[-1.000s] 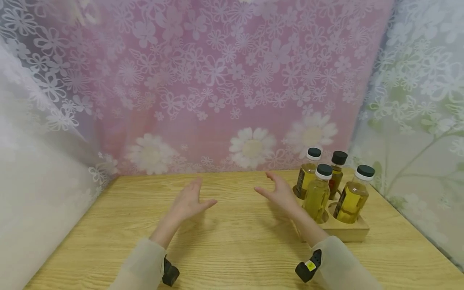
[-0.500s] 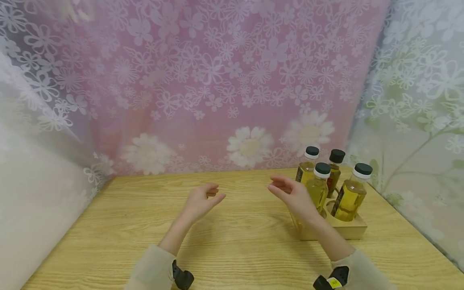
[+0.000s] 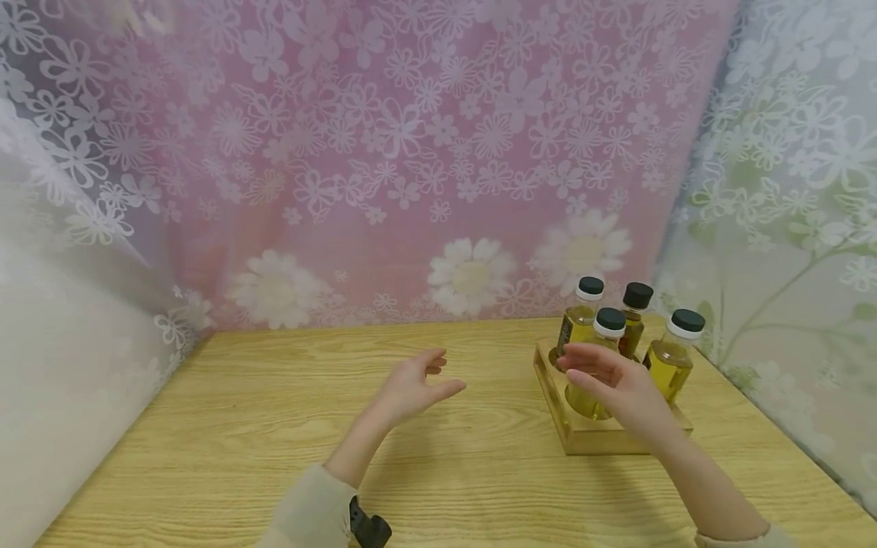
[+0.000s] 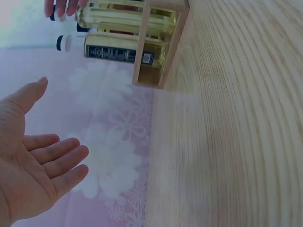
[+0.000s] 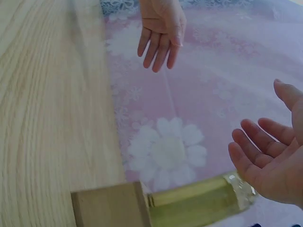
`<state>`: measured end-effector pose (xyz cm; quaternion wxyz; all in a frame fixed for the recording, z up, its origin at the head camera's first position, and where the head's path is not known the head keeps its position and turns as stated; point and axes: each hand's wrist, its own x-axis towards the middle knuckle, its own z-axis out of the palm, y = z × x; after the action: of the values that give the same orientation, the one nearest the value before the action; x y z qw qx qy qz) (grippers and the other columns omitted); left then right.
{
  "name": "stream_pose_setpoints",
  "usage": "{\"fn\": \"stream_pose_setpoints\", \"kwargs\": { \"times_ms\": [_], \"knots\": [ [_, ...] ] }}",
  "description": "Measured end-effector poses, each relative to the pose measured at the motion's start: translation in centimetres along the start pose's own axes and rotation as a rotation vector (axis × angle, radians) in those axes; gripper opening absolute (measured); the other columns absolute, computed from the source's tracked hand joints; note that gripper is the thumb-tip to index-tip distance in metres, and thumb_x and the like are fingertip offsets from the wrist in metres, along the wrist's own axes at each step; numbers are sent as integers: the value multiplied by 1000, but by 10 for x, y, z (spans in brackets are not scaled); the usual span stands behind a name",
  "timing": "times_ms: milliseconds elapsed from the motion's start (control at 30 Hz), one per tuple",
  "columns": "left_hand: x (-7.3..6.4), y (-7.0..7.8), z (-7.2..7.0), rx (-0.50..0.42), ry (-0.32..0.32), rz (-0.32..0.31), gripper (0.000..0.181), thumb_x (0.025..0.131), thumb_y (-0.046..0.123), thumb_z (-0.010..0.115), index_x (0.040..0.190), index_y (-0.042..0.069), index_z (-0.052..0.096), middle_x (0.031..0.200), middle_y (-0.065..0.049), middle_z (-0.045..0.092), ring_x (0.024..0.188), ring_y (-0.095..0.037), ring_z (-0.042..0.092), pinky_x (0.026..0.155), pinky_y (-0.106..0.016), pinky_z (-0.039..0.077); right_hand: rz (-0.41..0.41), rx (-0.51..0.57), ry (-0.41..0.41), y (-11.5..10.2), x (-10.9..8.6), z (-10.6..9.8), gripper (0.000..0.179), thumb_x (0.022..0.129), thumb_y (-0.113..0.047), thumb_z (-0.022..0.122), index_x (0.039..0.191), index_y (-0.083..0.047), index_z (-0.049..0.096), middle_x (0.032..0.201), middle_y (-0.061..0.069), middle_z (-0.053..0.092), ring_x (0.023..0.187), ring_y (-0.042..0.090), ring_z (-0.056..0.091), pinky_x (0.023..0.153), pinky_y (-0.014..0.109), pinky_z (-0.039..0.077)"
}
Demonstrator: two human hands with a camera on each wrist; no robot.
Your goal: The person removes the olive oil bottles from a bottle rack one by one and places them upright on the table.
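Observation:
My left hand [image 3: 414,388] hovers over the table with its fingers loosely bent and nothing held. In the left wrist view the palm and spread fingers of that hand show bare. My right hand [image 3: 626,392] is in front of the near-left oil bottle [image 3: 588,402] and covers part of it. Its fingers are relaxed; whether they touch the bottle I cannot tell. Several bottles of yellow oil with dark caps stand upright in a wooden rack [image 3: 582,441]: a back-left bottle [image 3: 578,323], a darker back-right bottle [image 3: 633,327] and a near-right bottle [image 3: 671,365].
The wood-grain table [image 3: 274,426] runs back to a pink floral curtain [image 3: 411,152]. White floral curtains hang at the left [image 3: 68,304] and right [image 3: 788,266]. The rack sits near the table's right side.
Both hands have moved to the right, and the right one now overlaps the near-left bottle. Their fingers are more bent than a second ago. Bottles and rack stay in place.

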<state>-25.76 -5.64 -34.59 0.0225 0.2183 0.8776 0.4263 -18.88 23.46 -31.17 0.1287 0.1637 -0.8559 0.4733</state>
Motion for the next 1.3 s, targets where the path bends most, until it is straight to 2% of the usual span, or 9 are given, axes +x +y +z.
{"fn": "stream_pose_setpoints", "kwargs": {
  "times_ms": [267,533,700,867,967,1033,1167,1233,1300],
  "knots": [
    [9,15,18,24,-36,34,75,83,45,66,141,8,38,133,-10,51,122,-25,47,95,-43,42,11,50,-19,8,-16,-35,33,96,-12,51,127,0,51,108,-9,64,98,0,59,77,14,47],
    [17,29,35,6,-94,39,78,82,47,66,144,10,34,136,-7,48,124,-24,45,97,-43,41,-90,103,-79,38,-29,-77,37,97,3,40,131,-9,51,109,-8,63,99,2,58,79,13,45],
    [24,35,50,-2,-131,58,82,82,46,67,146,12,29,139,-9,45,126,-26,42,99,-44,39,-93,98,-49,58,-37,-100,38,98,4,37,133,-4,47,109,-7,64,97,3,60,79,13,45],
    [30,37,67,-9,-141,61,83,81,43,69,146,11,29,140,-9,43,126,-24,42,99,-40,39,-4,12,18,81,-43,-118,38,99,-2,38,136,-11,45,109,-16,63,94,-4,58,77,8,41],
    [34,40,76,-20,-96,59,77,82,40,69,144,11,34,137,-6,47,124,-21,44,98,-37,40,67,-46,34,95,-45,-125,41,100,-8,41,139,-20,40,113,-26,56,99,-13,51,74,5,33],
    [38,43,83,-33,-65,59,72,83,39,69,142,11,38,134,-4,50,123,-19,46,98,-35,40,102,-65,24,105,-44,-127,45,100,-10,42,142,-21,35,115,-30,51,100,-16,47,72,7,31],
    [44,49,95,-40,-43,56,68,83,37,69,140,11,42,132,-3,52,120,-18,48,96,-32,42,171,-116,-69,123,-39,-132,55,100,-16,44,148,-9,19,118,-35,39,101,-21,40,69,9,35],
    [46,52,101,-30,-52,48,71,82,39,70,140,11,41,133,-3,51,120,-18,48,96,-32,41,204,-140,-140,133,-37,-135,61,99,-18,45,148,-2,11,123,-30,34,101,-22,38,69,12,39],
    [48,54,106,-41,-65,25,76,80,41,71,141,11,39,136,-3,48,123,-18,46,98,-33,40,234,-149,-213,142,-36,-136,66,99,-19,45,147,2,5,133,-18,31,116,-4,43,71,15,41]
  ]
}}
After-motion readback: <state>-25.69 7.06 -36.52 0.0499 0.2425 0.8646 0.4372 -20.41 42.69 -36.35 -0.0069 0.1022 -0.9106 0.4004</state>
